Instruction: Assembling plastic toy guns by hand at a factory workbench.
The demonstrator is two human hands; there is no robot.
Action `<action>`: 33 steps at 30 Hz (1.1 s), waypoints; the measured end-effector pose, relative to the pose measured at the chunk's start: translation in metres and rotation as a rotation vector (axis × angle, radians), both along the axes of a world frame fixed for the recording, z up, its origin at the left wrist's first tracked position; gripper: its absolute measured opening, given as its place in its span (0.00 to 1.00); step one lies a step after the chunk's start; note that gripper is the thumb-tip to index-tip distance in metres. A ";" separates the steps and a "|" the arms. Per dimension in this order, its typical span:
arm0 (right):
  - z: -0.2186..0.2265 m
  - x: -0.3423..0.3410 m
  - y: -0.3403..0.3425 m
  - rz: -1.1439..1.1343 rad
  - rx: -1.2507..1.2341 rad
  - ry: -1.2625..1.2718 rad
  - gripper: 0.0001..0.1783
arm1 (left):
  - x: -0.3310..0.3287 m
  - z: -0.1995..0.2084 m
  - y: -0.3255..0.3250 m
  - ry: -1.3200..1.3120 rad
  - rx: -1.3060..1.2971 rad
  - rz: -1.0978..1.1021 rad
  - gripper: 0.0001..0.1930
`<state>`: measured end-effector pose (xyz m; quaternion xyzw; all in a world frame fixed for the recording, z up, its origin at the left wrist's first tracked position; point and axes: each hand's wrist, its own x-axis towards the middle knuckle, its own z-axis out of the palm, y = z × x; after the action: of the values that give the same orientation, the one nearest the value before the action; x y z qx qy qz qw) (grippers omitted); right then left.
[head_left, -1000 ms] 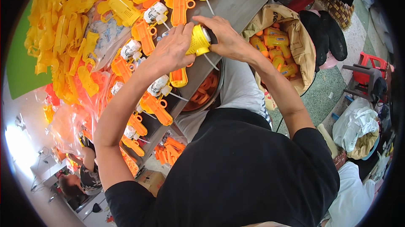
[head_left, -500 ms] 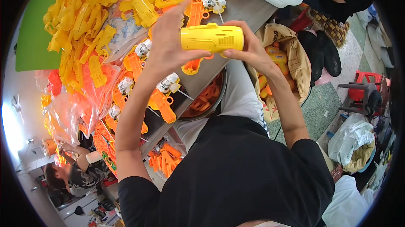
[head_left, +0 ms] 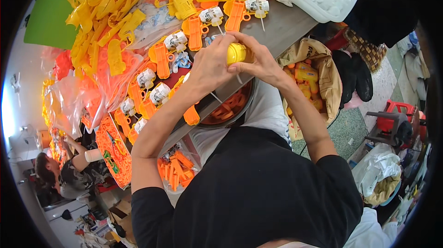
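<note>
A yellow plastic toy housing (head_left: 236, 53), rounded and barrel-like, is held between my two hands above the table's front edge. My left hand (head_left: 210, 63) is wrapped over its left side, with the back of the hand hiding much of it. On the other side, my right hand (head_left: 262, 59) grips it with bent fingers on top and the thumb below. Just beyond my hands, a row of orange toy-gun frames (head_left: 161, 59) with white mechanisms (head_left: 212, 16) and thin rods lies along the table. One frame is partly hidden behind my left wrist.
Yellow shells (head_left: 104, 3) are heaped at the back left, near clear plastic bags (head_left: 69, 105). A white bin (head_left: 318, 15) of translucent parts stands back right. Right of my legs is a paper sack (head_left: 330, 82) of yellow-orange toys; a bowl (head_left: 251, 93) holds orange parts. Another person (head_left: 69, 169) sits far left.
My left hand has gone from spread fingers to closing around the yellow housing. The housing has turned from side-on to more end-on. The view has shifted slightly, showing more frames.
</note>
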<state>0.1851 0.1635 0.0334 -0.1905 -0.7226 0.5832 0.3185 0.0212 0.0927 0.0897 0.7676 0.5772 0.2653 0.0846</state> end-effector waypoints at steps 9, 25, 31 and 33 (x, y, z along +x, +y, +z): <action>0.043 0.027 0.010 0.028 0.073 -0.074 0.45 | -0.038 0.028 -0.021 -0.349 -0.071 -0.084 0.36; 0.019 -0.030 -0.037 0.083 -0.254 0.285 0.28 | -0.063 -0.011 -0.040 -0.870 0.243 0.289 0.29; 0.006 -0.031 -0.030 -0.095 0.197 0.250 0.26 | -0.079 0.000 -0.053 -1.328 0.129 0.027 0.51; 0.007 -0.032 -0.030 -0.107 0.294 0.235 0.26 | -0.086 0.004 -0.055 -1.258 0.129 0.010 0.51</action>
<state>0.1533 0.1338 0.0405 -0.1109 -0.7467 0.4719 0.4556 -0.0653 0.0378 0.0941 0.4656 0.4033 0.7006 0.3601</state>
